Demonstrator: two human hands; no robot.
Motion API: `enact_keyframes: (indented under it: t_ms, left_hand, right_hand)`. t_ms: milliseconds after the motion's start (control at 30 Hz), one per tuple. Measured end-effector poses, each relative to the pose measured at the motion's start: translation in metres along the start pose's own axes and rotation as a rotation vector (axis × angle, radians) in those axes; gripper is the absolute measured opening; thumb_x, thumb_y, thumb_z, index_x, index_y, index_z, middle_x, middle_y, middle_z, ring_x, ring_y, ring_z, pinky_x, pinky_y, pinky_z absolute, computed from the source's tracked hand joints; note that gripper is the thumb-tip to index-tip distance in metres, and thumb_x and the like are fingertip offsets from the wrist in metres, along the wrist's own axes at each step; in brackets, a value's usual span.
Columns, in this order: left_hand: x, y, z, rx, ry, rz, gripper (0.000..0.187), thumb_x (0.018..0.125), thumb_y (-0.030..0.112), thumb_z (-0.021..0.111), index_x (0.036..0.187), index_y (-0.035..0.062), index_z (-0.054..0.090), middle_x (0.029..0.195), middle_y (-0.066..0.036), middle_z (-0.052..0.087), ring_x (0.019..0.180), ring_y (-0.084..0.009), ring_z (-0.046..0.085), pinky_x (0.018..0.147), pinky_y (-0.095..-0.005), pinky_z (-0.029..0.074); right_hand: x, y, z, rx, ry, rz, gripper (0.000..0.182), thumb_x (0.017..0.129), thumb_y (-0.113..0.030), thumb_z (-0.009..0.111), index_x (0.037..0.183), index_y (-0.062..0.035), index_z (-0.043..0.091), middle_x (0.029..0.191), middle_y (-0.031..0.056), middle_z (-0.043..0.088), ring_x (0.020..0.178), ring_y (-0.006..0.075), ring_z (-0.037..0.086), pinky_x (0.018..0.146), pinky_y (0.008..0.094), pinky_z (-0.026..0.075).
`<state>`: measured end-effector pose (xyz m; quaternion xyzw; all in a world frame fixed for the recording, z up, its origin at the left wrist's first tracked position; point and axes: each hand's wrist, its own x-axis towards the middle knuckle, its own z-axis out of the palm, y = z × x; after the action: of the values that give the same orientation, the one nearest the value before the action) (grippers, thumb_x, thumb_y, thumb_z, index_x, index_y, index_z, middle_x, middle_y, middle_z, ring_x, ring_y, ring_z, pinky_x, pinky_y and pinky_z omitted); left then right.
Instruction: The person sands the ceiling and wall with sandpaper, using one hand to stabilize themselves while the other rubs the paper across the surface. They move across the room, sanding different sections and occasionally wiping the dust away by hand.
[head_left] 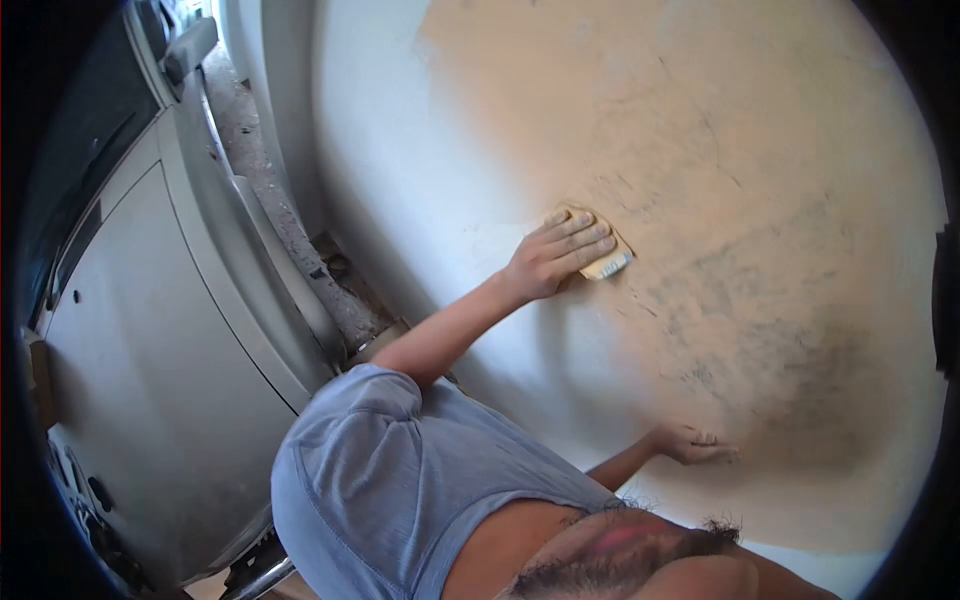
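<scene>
My left hand (562, 252) lies with its fingers together over a yellowish folded sheet or pad (608, 266) with printed marks on one edge, pressed flat against a large pale panel (500, 120). Lower in the view, my right hand (697, 446) is near the panel's lower part, its fingers loosely extended and nothing visible in them. Whether its fingertips touch the surface is unclear. The panel carries a broad tan, dusty patch (680, 130) with dark scuffs and smudges.
At the left stands a silver-grey vehicle (160, 300) with a dark window and a side mirror (190, 48). Between it and the panel runs a narrow strip of rough, littered ground (245, 135). A grey shirt fills the lower middle.
</scene>
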<state>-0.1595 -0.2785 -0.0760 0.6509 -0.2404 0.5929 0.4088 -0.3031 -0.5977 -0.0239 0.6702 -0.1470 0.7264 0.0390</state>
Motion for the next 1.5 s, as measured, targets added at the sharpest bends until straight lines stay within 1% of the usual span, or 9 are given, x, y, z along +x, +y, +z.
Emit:
enact_keyframes:
  t_ms: [100,333,533,700,733,867,1000,1333,1500]
  left_hand:
    - [0.076,-0.046,0.002,0.552,-0.385,0.069,0.039,0.084,0.014,0.064,0.123,0.0111,0.062,0.128,-0.01,0.06,0.122,-0.0291,0.055,0.109,-0.0461,0.037]
    - [0.257,-0.114,-0.073,0.158,0.082,0.327,0.035,0.1,0.017,0.042,0.124,-0.0027,0.058,0.13,-0.016,0.057,0.125,-0.0346,0.05,0.107,-0.0405,0.038]
    - [0.036,-0.146,-0.083,0.039,0.107,-0.223,0.037,0.087,-0.004,0.049,0.118,0.0059,0.065,0.125,-0.022,0.059,0.127,-0.0386,0.047,0.113,-0.0487,0.028]
    - [0.238,-0.16,-0.108,0.223,-0.046,-0.43,0.028,0.089,0.003,0.055,0.114,0.0066,0.067,0.125,-0.017,0.06,0.124,-0.0289,0.053,0.098,-0.0342,0.045]
    - [0.261,-0.182,-0.107,0.227,0.078,-0.358,0.023,0.093,0.022,0.056,0.091,0.0005,0.064,0.071,-0.015,0.062,0.055,-0.0257,0.053,0.053,-0.0368,0.042]
    - [0.222,-0.191,-0.113,0.128,0.136,-0.055,0.028,0.088,0.002,0.055,0.114,0.0054,0.066,0.124,-0.018,0.06,0.123,-0.0298,0.053,0.098,-0.0327,0.044]
    - [0.042,-0.221,-0.111,0.232,0.084,-0.189,0.032,0.088,-0.002,0.054,0.119,0.0011,0.064,0.13,-0.022,0.054,0.129,-0.0338,0.046,0.112,-0.0408,0.03]
    - [0.285,-0.155,-0.102,0.107,0.136,-0.192,0.031,0.092,0.011,0.054,0.122,0.0079,0.062,0.116,-0.018,0.063,0.097,-0.0318,0.065,0.083,-0.033,0.05]
    - [0.2,-0.148,-0.077,0.286,0.14,0.103,0.032,0.091,0.004,0.051,0.115,0.0134,0.069,0.124,-0.015,0.061,0.125,-0.0318,0.052,0.109,-0.0391,0.036]
  right_hand:
    - [0.0,-0.002,-0.001,-0.037,-0.001,-0.017,0.052,0.103,-0.026,0.033,0.139,0.012,0.035,0.145,0.0295,0.035,0.137,0.0404,0.033,0.113,0.047,0.025]
    - [-0.004,0.006,-0.002,-0.021,0.013,-0.036,0.049,0.102,-0.023,0.035,0.137,0.0116,0.039,0.143,0.0283,0.038,0.137,0.0391,0.034,0.113,0.0467,0.026]
    - [-0.008,-0.008,-0.003,-0.019,0.016,0.062,0.05,0.102,-0.024,0.035,0.137,0.0107,0.04,0.144,0.0265,0.039,0.137,0.0385,0.034,0.113,0.0457,0.026]
    - [-0.017,0.029,0.003,-0.043,0.016,0.015,0.051,0.101,-0.025,0.036,0.137,0.0112,0.04,0.143,0.0268,0.04,0.136,0.039,0.036,0.112,0.0478,0.028]
    - [-0.013,0.024,0.002,-0.046,0.021,0.018,0.051,0.101,-0.025,0.036,0.137,0.0112,0.04,0.143,0.0268,0.04,0.136,0.039,0.036,0.112,0.0478,0.028]
    - [-0.005,0.011,0.001,0.016,0.036,-0.041,0.051,0.101,-0.025,0.036,0.136,0.0118,0.04,0.143,0.0272,0.04,0.136,0.0391,0.036,0.112,0.0483,0.028]
    - [0.0,0.004,-0.003,0.042,0.039,-0.089,0.048,0.1,-0.021,0.037,0.135,0.0121,0.042,0.142,0.0269,0.041,0.135,0.0393,0.037,0.113,0.0473,0.027]
    - [-0.002,0.01,0.0,0.059,0.044,-0.066,0.048,0.099,-0.018,0.039,0.135,0.0137,0.04,0.143,0.0286,0.039,0.136,0.0389,0.035,0.113,0.047,0.026]
    - [0.001,0.003,-0.004,0.076,0.028,-0.068,0.048,0.099,-0.019,0.039,0.135,0.0128,0.04,0.143,0.0282,0.039,0.136,0.04,0.035,0.113,0.0468,0.027]
